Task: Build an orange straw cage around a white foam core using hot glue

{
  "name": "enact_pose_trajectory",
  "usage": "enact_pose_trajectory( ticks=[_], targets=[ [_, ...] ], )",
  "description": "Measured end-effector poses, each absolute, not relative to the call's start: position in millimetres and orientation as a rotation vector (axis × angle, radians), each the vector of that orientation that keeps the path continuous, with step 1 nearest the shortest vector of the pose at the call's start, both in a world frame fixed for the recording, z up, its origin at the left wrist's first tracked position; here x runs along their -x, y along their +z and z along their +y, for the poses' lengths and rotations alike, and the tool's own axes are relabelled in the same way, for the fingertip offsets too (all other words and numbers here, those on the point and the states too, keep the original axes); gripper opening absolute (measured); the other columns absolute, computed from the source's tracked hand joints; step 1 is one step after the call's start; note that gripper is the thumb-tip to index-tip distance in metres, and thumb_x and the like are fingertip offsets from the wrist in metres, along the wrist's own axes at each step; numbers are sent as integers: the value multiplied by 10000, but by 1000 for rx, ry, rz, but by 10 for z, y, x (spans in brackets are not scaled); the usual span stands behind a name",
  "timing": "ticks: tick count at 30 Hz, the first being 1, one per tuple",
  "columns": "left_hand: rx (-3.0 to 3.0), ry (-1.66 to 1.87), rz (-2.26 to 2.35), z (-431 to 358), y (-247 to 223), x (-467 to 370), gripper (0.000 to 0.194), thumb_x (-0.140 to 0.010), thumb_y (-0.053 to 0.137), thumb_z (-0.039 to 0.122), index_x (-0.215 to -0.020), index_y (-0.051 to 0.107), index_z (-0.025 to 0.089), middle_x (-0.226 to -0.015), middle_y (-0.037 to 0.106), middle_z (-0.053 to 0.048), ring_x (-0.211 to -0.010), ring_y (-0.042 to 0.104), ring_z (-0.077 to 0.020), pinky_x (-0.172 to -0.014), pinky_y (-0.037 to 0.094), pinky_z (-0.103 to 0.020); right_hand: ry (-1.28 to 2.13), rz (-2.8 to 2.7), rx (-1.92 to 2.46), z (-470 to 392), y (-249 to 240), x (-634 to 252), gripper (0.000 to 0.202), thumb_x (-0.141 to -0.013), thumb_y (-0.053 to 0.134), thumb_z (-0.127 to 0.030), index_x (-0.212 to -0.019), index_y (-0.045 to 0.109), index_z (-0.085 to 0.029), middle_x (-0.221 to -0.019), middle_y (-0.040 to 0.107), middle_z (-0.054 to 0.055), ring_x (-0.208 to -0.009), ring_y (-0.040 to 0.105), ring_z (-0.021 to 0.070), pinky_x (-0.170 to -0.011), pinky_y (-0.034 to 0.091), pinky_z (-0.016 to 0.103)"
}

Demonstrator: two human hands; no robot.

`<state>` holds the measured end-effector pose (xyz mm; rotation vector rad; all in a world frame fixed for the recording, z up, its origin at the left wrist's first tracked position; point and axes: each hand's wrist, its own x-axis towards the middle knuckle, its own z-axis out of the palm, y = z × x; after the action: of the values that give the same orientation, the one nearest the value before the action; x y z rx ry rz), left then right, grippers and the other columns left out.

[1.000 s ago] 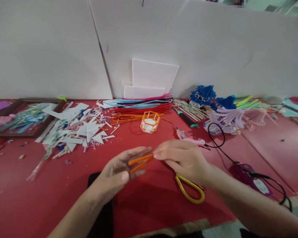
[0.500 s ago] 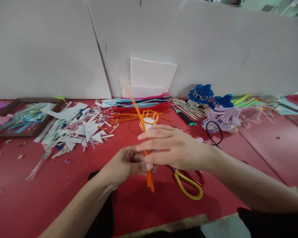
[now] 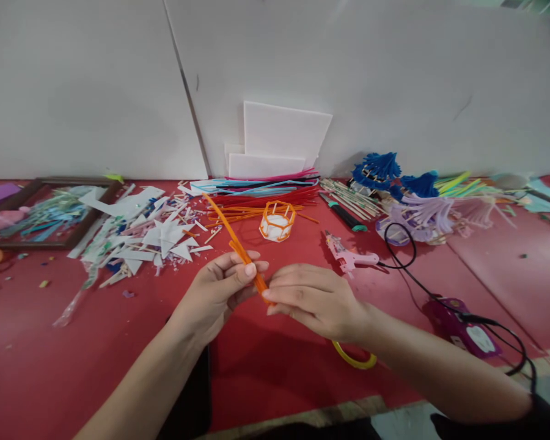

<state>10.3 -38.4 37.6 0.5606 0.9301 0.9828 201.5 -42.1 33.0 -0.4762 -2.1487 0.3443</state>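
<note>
Orange strips (image 3: 241, 251) lie slantwise between the two hands over the red desk (image 3: 266, 379); the left hand (image 3: 213, 296) has its thumb pressed across the middle of the bundle, its fingers curled in behind with scarcely any gap, and the right hand (image 3: 325, 300) pinches the lower end between thumb and fingertips. From where I stand, the double hold looks meant to keep the pieces gathered and their near ends level, since one strip runs well past the others towards the scraps (image 3: 165, 238) and would tip the bunch if held at one point only.

The bundle crosses in front of the left hand's inner fingers, under its thumb; its long tip pokes out beyond that hand, while the near end stops at the right fingertips. Beyond the hands stands a small orange frame on a white base (image 3: 277, 227), with loose orange lengths (image 3: 238, 214) just beside it, presumably kept there for easy reach; the pink glue gun (image 3: 348, 260) lies on the right, perhaps set apart so its nozzle stays off the bare fingers.
</note>
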Motion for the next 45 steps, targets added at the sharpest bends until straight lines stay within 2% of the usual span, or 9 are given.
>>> enact_pose_trajectory(
  ticks=[10,17,26,33,37,39,42,45],
  targets=[
    [-609,1017,936,-445,388,-123,344,-552,911,271,-790,689,160,-717,753,-19,-638,686,-112,-596,552,-162,379,-2175,555,-421,304,-2023,95,-884,649,-191,-965,671,-147,-930,730,69,-917,676,138,-870,564,261],
    [-541,1079,1001,-454,388,-163,421,-509,927,242,-802,636,164,-718,746,4,-661,699,-117,-580,550,-156,285,-2220,528,-424,311,-2035,153,-893,633,-196,-1012,675,-110,-954,732,96,-948,675,152,-875,568,272],
    [-535,1071,1018,-451,354,-158,432,-531,918,254,-842,627,182,-740,747,9,-645,695,-123,-596,558,-186,225,-2223,529,-403,332,-2032,162,-913,585,-161,-1035,686,-132,-968,752,79,-956,687,148,-882,583,290],
    [-526,1058,1020,-484,353,-175,445,-507,927,264,-817,622,168,-721,743,3,-658,697,-131,-565,552,-178,331,-2187,567,-398,308,-2024,142,-898,624,-220,-1005,684,-148,-956,741,77,-934,688,141,-875,575,273],
    [-526,1098,1029,-480,346,-192,417,-526,920,264,-796,617,170,-735,739,10,-652,685,-108,-579,546,-165,399,-2162,622,-428,323,-2043,129,-881,641,-178,-1002,671,-146,-953,743,82,-921,695,152,-856,572,272],
    [-531,1132,1030,-469,348,-202,407,-516,924,281,-738,601,169,-701,719,29,-672,681,-99,-618,549,-163,598,-2107,729,-460,336,-2054,166,-856,671,-192,-1019,657,-160,-955,745,73,-887,706,153,-824,579,273],
    [-551,1163,1029,-459,350,-223,418,-489,931,295,-685,586,165,-637,685,45,-693,679,-104,-660,552,-174,1238,-1815,901,-510,336,-2033,244,-810,717,-288,-997,614,-170,-918,743,61,-814,724,155,-744,598,276],
    [-582,1147,1034,-465,336,-250,423,-481,930,294,-706,597,162,-650,710,17,-617,664,-117,-577,535,-190,1783,-1357,958,-538,297,-1958,282,-776,735,-393,-842,576,-170,-761,730,28,-708,729,156,-656,603,282]
  ],
)
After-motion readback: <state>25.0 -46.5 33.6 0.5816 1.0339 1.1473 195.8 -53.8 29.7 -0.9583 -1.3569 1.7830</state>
